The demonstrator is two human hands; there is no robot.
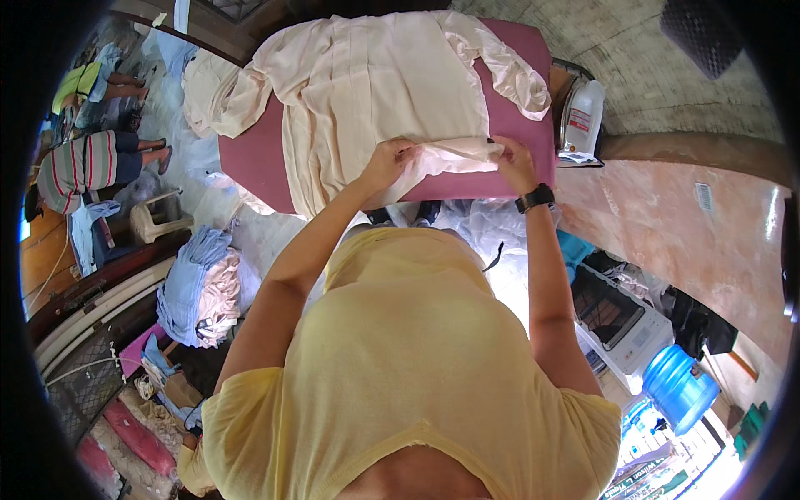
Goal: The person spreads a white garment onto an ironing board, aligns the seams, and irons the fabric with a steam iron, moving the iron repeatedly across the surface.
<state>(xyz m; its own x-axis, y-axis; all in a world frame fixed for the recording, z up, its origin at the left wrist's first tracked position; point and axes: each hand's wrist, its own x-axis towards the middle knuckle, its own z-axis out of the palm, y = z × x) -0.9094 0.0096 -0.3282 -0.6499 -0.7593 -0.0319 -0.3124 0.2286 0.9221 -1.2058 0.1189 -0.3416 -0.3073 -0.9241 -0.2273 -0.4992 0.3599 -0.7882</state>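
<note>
A cream long-sleeved shirt point(350, 83) lies spread over a board with a mauve cover point(258, 162), its sleeves out to both sides. My left hand point(387, 163) pinches the shirt's near edge around the middle of the board. Farther right, my right hand point(515, 163), with a black watch point(535, 198) on the wrist, pinches the corner of that same edge. Between my two hands the hem is drawn out and folded over, partly lifted. The lower left part of the shirt hangs over the board's near side.
A white plastic jug point(582, 117) stands off the board's right end. Blue and pink clothes point(198, 287) are heaped at left, near a beige stool point(158, 215). Other people point(87, 162) are at far left. A blue water bottle point(679, 387) sits at lower right.
</note>
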